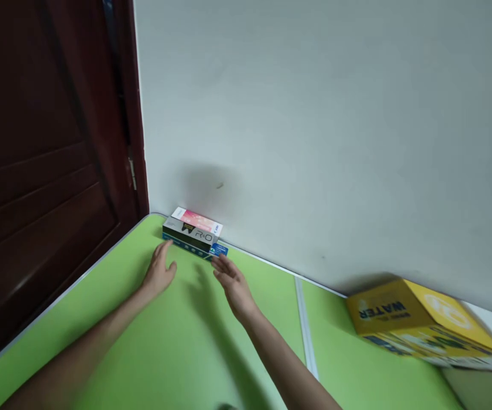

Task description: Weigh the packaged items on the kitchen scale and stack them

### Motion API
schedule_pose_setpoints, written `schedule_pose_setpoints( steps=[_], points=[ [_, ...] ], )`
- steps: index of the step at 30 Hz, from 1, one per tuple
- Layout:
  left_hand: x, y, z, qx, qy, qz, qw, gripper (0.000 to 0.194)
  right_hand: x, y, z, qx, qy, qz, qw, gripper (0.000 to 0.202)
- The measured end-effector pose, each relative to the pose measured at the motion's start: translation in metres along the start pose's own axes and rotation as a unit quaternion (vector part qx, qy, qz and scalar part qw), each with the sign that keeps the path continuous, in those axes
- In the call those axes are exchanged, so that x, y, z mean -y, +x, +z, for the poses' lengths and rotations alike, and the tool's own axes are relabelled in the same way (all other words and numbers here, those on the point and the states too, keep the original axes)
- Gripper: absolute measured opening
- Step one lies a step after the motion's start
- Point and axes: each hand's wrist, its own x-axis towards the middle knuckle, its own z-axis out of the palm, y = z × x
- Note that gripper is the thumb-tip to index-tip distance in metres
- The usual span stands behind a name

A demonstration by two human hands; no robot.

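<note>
Several small boxes lie together at the back left of the green table, against the wall: a pink and white box (199,221), a grey and black box (189,233) and a blue box edge beneath. My left hand (159,270) is just in front of their left end, fingers apart and holding nothing. At their right end, beside a small blue piece (219,249), my right hand (234,285) has its fingers stretched out with nothing in it. Whether its fingertips touch the boxes I cannot tell.
The green table (164,353) meets a pale wall, with a white seam (306,327) across it. A yellow carton marked WATER (386,310) stands at the right. A dark wooden door (45,171) borders the left edge.
</note>
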Motion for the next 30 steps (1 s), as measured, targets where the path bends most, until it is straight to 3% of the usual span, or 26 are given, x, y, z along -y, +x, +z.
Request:
schedule_pose_setpoints(
  steps=[4, 7, 10, 13, 16, 19, 25, 30],
  points=[
    [0.015, 0.058, 0.0, -0.043, 0.04, -0.065, 0.996, 0.069, -0.011, 0.044, 0.017, -0.052, 0.022, -0.006, 0.998, 0.093],
    [0.02, 0.081, 0.004, -0.041, 0.055, -0.087, 0.994, 0.069, -0.015, 0.058, 0.018, -0.048, 0.023, 0.0, 0.999, 0.098],
    [0.018, 0.085, 0.01, -0.039, 0.06, -0.088, 0.994, 0.068, -0.018, 0.061, 0.016, -0.024, -0.005, -0.022, 0.999, 0.09],
    [0.01, 0.07, 0.014, -0.043, 0.064, -0.08, 0.994, 0.068, -0.019, 0.05, 0.01, -0.005, -0.063, -0.045, 0.997, 0.084],
    [-0.004, 0.034, 0.01, -0.041, 0.028, -0.056, 0.997, 0.072, -0.014, 0.019, -0.001, 0.006, -0.101, -0.029, 0.994, 0.083],
    [-0.023, -0.014, 0.002, -0.01, -0.025, -0.027, 0.999, 0.076, -0.002, -0.03, -0.021, 0.009, -0.131, -0.012, 0.991, 0.08],
    [-0.055, -0.129, -0.005, 0.106, -0.021, 0.072, 0.991, 0.079, 0.009, -0.165, -0.077, -0.075, -0.182, -0.018, 0.98, 0.069],
    [-0.058, -0.241, -0.001, 0.21, 0.004, 0.036, 0.977, 0.079, -0.006, -0.282, -0.103, -0.183, -0.242, -0.003, 0.953, 0.061]
  ],
)
